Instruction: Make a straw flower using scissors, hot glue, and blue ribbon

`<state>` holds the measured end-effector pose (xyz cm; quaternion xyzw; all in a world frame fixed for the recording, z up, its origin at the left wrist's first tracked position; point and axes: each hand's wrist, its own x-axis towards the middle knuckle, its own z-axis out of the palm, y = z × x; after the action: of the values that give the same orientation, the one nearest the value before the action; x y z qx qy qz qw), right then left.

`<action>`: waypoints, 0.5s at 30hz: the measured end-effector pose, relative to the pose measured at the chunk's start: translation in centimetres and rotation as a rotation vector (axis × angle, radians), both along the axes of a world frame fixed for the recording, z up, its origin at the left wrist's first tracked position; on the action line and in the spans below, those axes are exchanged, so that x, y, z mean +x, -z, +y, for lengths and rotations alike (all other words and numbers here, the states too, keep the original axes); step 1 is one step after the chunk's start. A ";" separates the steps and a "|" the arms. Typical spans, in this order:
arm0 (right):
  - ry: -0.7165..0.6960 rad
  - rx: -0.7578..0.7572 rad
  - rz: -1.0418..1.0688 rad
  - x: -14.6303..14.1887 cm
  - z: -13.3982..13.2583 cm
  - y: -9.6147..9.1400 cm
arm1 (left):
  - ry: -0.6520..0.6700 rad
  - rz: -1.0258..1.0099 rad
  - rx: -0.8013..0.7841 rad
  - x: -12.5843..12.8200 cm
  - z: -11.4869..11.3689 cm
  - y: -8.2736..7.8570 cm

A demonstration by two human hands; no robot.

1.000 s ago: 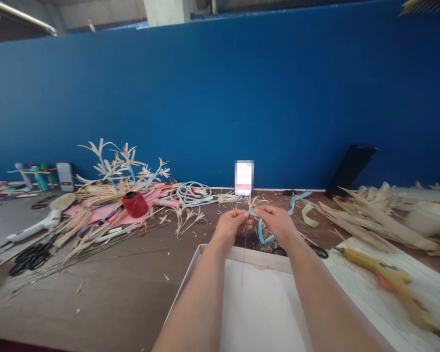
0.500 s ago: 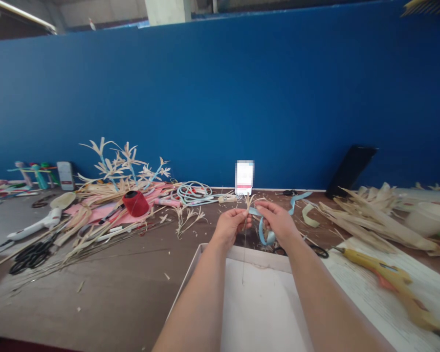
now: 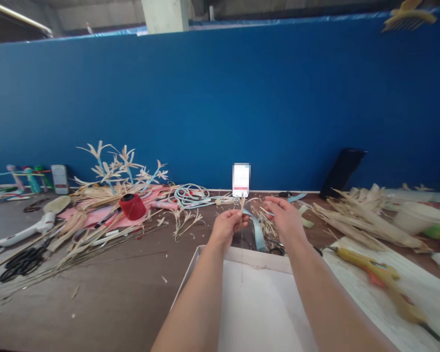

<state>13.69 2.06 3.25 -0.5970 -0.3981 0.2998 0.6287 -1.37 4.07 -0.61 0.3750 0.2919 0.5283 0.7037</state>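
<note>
My left hand point(image 3: 225, 228) is closed in a pinch around a small pale husk flower point(image 3: 243, 202), held upright over the far edge of a white box lid point(image 3: 258, 303). Its thin wire stem point(image 3: 242, 261) hangs below my fingers. From the pinch a light blue ribbon point(image 3: 258, 233) runs to the right and droops toward the table. My right hand point(image 3: 286, 219) hovers to the right of the ribbon, apart from it, its fingers loosely stretched out with nothing visible between them. Dry straw scraps point(image 3: 267, 222) lie on the table between the hands.
A yellow glue gun point(image 3: 379, 271) rests on paper at the right, near dried husks point(image 3: 366, 215). Left are a red thread spool point(image 3: 132, 207), finished husk flowers point(image 3: 126, 161), black scissors point(image 3: 22, 261) and a white glue gun point(image 3: 33, 229). A phone point(image 3: 241, 178) leans on the blue partition point(image 3: 190, 107).
My right hand has let go of the blue ribbon and moved a little right, its fingers opening. The ribbon now hangs down from my left hand, which keeps its pinch.
</note>
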 end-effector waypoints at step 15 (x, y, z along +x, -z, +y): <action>-0.163 -0.373 -0.515 6.1 -17.0 2.1 | 0.017 0.006 -0.002 0.0 -0.2 -0.4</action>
<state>19.76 -14.94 1.12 -0.7243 -0.5288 0.2562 0.3608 -1.42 3.87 -0.19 0.3781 0.2912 0.5210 0.7076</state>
